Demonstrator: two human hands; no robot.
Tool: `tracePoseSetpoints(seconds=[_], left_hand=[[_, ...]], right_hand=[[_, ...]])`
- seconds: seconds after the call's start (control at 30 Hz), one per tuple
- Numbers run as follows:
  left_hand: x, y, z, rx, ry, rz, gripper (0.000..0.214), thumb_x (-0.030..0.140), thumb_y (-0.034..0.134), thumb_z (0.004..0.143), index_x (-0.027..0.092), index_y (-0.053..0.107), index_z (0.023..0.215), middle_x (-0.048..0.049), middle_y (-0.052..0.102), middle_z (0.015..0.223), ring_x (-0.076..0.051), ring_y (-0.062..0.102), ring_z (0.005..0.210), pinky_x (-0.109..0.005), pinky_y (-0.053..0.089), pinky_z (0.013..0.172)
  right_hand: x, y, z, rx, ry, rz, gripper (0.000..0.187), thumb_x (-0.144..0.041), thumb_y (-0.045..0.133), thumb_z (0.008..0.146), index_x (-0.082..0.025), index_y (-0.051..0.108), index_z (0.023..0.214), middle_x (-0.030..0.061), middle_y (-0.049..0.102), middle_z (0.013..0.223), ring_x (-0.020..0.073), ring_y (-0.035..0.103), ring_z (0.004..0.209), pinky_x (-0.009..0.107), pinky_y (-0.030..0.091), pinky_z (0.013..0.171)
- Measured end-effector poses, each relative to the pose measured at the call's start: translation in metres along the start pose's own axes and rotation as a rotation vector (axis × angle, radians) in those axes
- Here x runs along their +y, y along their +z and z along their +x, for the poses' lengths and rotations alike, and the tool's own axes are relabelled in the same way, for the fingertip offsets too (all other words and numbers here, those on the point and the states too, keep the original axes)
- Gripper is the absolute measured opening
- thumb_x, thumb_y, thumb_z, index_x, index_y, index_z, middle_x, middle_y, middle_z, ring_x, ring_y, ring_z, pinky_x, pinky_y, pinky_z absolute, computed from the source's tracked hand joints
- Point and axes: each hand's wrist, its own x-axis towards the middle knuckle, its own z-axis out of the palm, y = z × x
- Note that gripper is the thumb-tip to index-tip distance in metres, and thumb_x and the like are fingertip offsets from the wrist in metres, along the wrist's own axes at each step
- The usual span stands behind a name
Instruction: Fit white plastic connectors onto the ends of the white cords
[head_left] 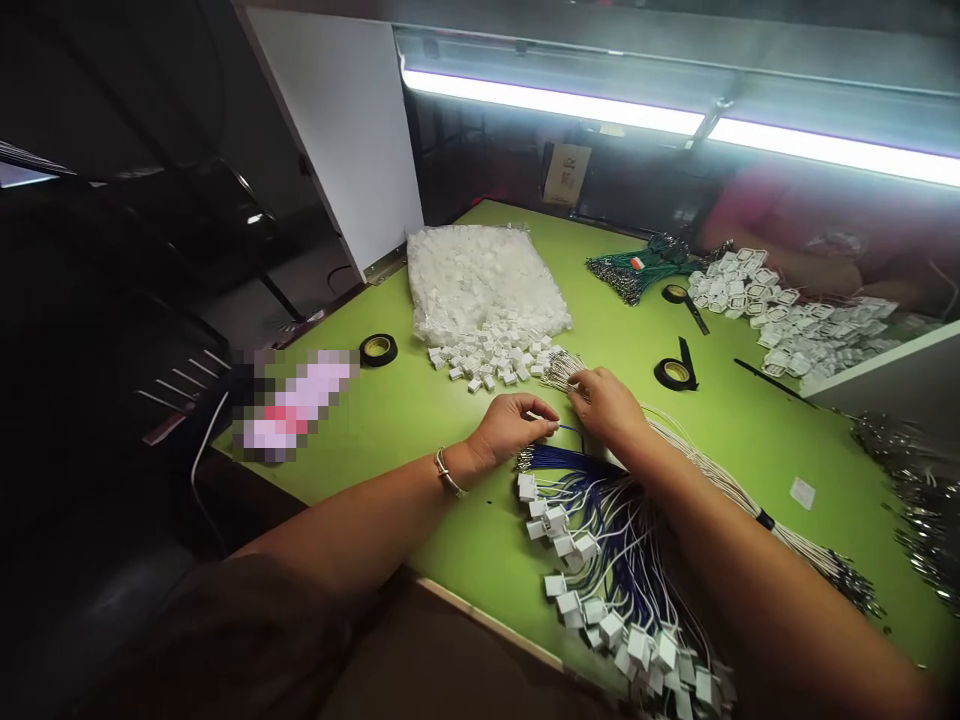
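Note:
My left hand (516, 432) is closed in a pinch on the end of a thin blue wire (571, 430). Just right of it, my right hand (609, 408) has its fingers drawn together at the tips of a bundle of white wires (564, 370); how many it grips is hidden. Below both hands lies a bundle of blue wires (559, 458) with metal terminals at its end. White wires with white plastic connectors (611, 628) fan out toward the table's front edge, partly under my right forearm.
Loose white connectors (495, 355) spill from a clear plastic bag (484, 275) on the green table (420, 420). Black tape rolls (378, 350) lie about. Green wires (630, 270) and white parts (750, 290) are at the back right. Another person's arm (802, 265) shows behind the panel.

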Motion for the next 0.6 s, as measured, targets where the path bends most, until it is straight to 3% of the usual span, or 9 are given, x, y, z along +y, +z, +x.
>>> tracePoseSetpoints(seconds=[0.13, 0.3, 0.47, 0.6], left_hand=[[0.001, -0.001, -0.002, -0.045, 0.004, -0.036, 0.015, 0.016, 0.072, 0.063, 0.01, 0.068, 0.076, -0.0038, 0.066, 0.065, -0.01, 0.059, 0.06, -0.025, 0.048, 0.064], [0.004, -0.002, -0.005, -0.057, -0.032, -0.189, 0.021, 0.02, 0.077, 0.06, 0.01, 0.069, 0.076, -0.0042, 0.067, 0.069, -0.01, 0.059, 0.065, -0.026, 0.047, 0.069], [0.005, -0.002, -0.007, -0.083, -0.052, -0.272, 0.028, 0.021, 0.082, 0.055, 0.009, 0.069, 0.077, -0.0035, 0.067, 0.071, -0.009, 0.059, 0.065, -0.025, 0.046, 0.07], [0.003, -0.001, -0.006, -0.076, -0.068, -0.33, 0.031, 0.021, 0.083, 0.054, 0.009, 0.069, 0.079, -0.0036, 0.067, 0.072, -0.01, 0.06, 0.067, -0.025, 0.046, 0.072]], right_hand=[[-0.004, 0.013, 0.015, 0.047, -0.028, -0.103, 0.021, -0.031, 0.051, 0.083, -0.022, 0.069, 0.087, 0.0062, 0.061, 0.089, 0.0168, 0.057, 0.075, 0.026, 0.037, 0.06], [0.004, 0.007, 0.015, 0.183, -0.142, 0.131, 0.017, -0.026, 0.055, 0.079, -0.019, 0.069, 0.073, 0.0049, 0.064, 0.077, 0.016, 0.058, 0.073, 0.027, 0.041, 0.069], [0.005, -0.008, -0.007, 0.144, -0.036, 0.403, 0.017, -0.031, 0.059, 0.075, -0.018, 0.064, 0.065, 0.0001, 0.059, 0.057, 0.0117, 0.049, 0.051, 0.025, 0.039, 0.054], [0.002, -0.005, -0.034, 0.114, 0.03, 0.548, 0.018, -0.032, 0.056, 0.076, -0.016, 0.066, 0.074, 0.0002, 0.062, 0.059, 0.0114, 0.051, 0.052, 0.024, 0.04, 0.054]])
